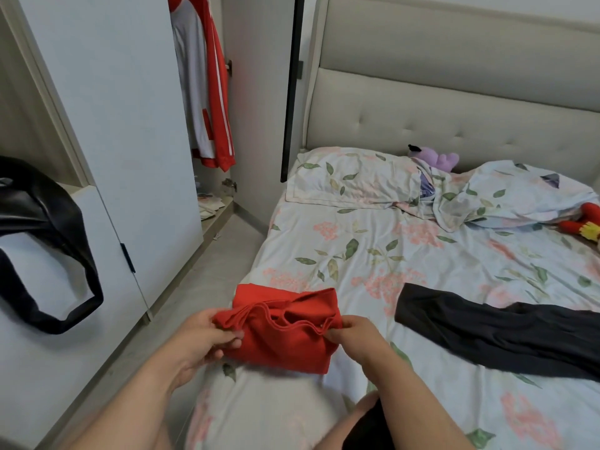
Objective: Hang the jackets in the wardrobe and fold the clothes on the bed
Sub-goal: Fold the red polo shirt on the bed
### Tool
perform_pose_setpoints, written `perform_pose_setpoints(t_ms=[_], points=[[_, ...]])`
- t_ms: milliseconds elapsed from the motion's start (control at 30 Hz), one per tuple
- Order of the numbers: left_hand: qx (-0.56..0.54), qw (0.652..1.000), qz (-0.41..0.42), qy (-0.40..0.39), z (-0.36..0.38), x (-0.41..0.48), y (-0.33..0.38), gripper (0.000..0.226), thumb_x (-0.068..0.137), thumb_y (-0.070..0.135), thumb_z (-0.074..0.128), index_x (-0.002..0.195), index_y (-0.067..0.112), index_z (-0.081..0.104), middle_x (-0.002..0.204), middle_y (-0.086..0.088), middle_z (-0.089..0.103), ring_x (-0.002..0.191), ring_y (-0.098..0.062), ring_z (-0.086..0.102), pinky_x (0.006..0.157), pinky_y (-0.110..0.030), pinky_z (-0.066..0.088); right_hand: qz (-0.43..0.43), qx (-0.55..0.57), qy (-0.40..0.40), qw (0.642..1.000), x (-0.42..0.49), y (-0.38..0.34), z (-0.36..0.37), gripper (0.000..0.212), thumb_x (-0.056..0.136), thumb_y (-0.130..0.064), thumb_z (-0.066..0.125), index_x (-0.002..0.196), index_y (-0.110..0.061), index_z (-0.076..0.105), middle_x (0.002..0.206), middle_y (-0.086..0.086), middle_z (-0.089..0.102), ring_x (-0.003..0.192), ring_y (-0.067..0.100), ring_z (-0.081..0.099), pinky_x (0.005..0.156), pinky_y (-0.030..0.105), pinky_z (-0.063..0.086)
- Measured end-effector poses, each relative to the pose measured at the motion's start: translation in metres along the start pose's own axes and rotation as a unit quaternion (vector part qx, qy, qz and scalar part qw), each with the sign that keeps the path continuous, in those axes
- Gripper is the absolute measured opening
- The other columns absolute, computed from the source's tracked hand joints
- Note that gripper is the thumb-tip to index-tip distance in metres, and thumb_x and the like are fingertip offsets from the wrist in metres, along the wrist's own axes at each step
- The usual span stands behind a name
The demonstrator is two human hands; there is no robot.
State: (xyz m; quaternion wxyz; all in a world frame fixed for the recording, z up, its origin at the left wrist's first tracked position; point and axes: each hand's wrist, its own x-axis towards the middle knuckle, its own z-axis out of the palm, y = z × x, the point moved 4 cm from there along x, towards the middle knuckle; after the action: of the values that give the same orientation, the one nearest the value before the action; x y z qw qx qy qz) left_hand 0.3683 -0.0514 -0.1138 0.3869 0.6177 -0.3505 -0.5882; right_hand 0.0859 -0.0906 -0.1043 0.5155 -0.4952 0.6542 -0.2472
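Note:
A red garment [285, 339], folded into a small bundle, lies at the near left edge of the bed [357, 254]. My left hand [207, 339] pinches its left end and my right hand [354, 336] pinches its right end along the layered edges. A black garment [506, 332] lies spread flat on the floral sheet to the right. In the open wardrobe [207, 102] hang a red jacket with white stripes [220, 92] and a white garment [190, 86] beside it.
A white wardrobe door [123, 125] stands open on the left, with a black bag [42, 222] hanging in front of a lower door. A pillow [350, 180], a crumpled floral cover [487, 196], a purple plush toy [435, 157] and a red-yellow toy [584, 222] lie near the headboard.

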Motion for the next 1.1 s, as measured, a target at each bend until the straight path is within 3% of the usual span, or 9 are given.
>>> perform_pose_setpoints(t_ms=[67, 167, 300, 400, 733, 833, 933, 1033, 1100], points=[[0.072, 0.993, 0.061, 0.07, -0.003, 0.02, 0.003, 0.016, 0.088, 0.0, 0.07, 0.088, 0.016, 0.073, 0.062, 0.002, 0.068, 0.05, -0.007, 0.06, 0.044, -0.017, 0.043, 0.005, 0.012, 0.016, 1.0, 0.011, 0.0, 0.004, 0.019, 0.084, -0.003, 0.062, 0.097, 0.008, 0.069, 0.08, 0.007, 0.062, 0.077, 0.018, 0.051, 0.071, 0.03, 0.039], [0.187, 0.963, 0.13, 0.145, 0.0, 0.042, 0.014, 0.012, 0.083, 0.023, 0.076, 0.072, 0.02, 0.075, 0.069, 0.002, 0.072, 0.072, -0.018, 0.068, 0.066, -0.033, 0.048, 0.013, 0.045, 0.028, 0.999, 0.021, -0.004, 0.015, 0.023, 0.078, -0.007, 0.057, 0.097, 0.004, 0.064, 0.082, 0.009, 0.06, 0.075, 0.021, 0.05, 0.071, 0.033, 0.039], [0.179, 0.962, 0.13, 0.159, 0.01, 0.066, 0.01, 0.017, 0.087, 0.025, 0.074, 0.07, 0.025, 0.069, 0.071, 0.004, 0.07, 0.076, -0.016, 0.066, 0.061, -0.028, 0.043, 0.011, 0.108, -0.001, 0.994, 0.039, 0.0, 0.027, 0.033, 0.071, -0.027, 0.074, 0.102, -0.023, 0.063, 0.093, -0.004, 0.073, 0.083, 0.014, 0.069, 0.072, 0.026, 0.052], [0.166, 0.965, 0.119, 0.166, 0.014, 0.081, 0.006, 0.019, 0.089, 0.029, 0.071, 0.072, 0.021, 0.068, 0.071, 0.005, 0.069, 0.071, -0.012, 0.065, 0.058, -0.026, 0.041, 0.027, 0.144, 0.004, 0.989, 0.057, 0.002, 0.029, 0.031, 0.081, -0.041, 0.08, 0.104, -0.022, 0.07, 0.097, -0.005, 0.077, 0.091, 0.014, 0.073, 0.073, 0.026, 0.055], [0.112, 0.975, 0.046, 0.185, 0.008, 0.104, -0.019, 0.027, 0.095, 0.027, 0.064, 0.081, 0.006, 0.071, 0.08, -0.012, 0.071, 0.077, -0.028, 0.067, 0.075, -0.038, 0.052, 0.205, 0.248, 0.047, 0.946, 0.086, 0.03, 0.036, 0.008, 0.094, -0.015, 0.067, 0.096, -0.007, 0.07, 0.083, 0.011, 0.077, 0.092, 0.032, 0.068, 0.077, 0.041, 0.055], [0.156, 0.967, 0.069, 0.189, 0.012, 0.108, -0.016, 0.024, 0.093, 0.03, 0.066, 0.074, 0.015, 0.068, 0.073, -0.004, 0.069, 0.071, -0.021, 0.065, 0.068, -0.034, 0.051, 0.168, 0.178, 0.079, 0.966, 0.087, 0.025, 0.033, 0.015, 0.089, -0.015, 0.067, 0.101, -0.006, 0.067, 0.097, 0.016, 0.073, 0.092, 0.033, 0.068, 0.082, 0.042, 0.056], [0.188, 0.958, 0.107, 0.189, 0.011, 0.11, -0.011, 0.027, 0.09, 0.031, 0.068, 0.065, 0.021, 0.062, 0.062, 0.004, 0.064, 0.061, -0.01, 0.061, 0.055, -0.028, 0.04, 0.075, 0.138, 0.113, 0.981, 0.088, 0.011, 0.03, 0.035, 0.078, -0.034, 0.072, 0.106, -0.017, 0.06, 0.101, 0.006, 0.07, 0.093, 0.026, 0.068, 0.083, 0.039, 0.056], [0.185, 0.957, 0.116, 0.191, 0.01, 0.109, -0.011, 0.029, 0.089, 0.031, 0.069, 0.063, 0.021, 0.061, 0.059, 0.004, 0.062, 0.056, -0.007, 0.058, 0.053, -0.027, 0.037, 0.009, 0.083, 0.124, 0.989, 0.086, 0.0, 0.03, 0.013, 0.09, -0.032, 0.065, 0.1, -0.024, 0.064, 0.1, 0.001, 0.07, 0.089, 0.017, 0.067, 0.078, 0.035, 0.055], [0.169, 0.961, 0.109, 0.192, 0.01, 0.109, -0.014, 0.027, 0.09, 0.03, 0.069, 0.065, 0.019, 0.063, 0.06, 0.003, 0.064, 0.056, -0.005, 0.059, 0.053, -0.025, 0.038, 0.04, 0.086, 0.11, 0.989, 0.088, 0.003, 0.028, 0.011, 0.094, -0.019, 0.058, 0.094, -0.018, 0.069, 0.097, 0.01, 0.073, 0.089, 0.026, 0.068, 0.081, 0.042, 0.056]])
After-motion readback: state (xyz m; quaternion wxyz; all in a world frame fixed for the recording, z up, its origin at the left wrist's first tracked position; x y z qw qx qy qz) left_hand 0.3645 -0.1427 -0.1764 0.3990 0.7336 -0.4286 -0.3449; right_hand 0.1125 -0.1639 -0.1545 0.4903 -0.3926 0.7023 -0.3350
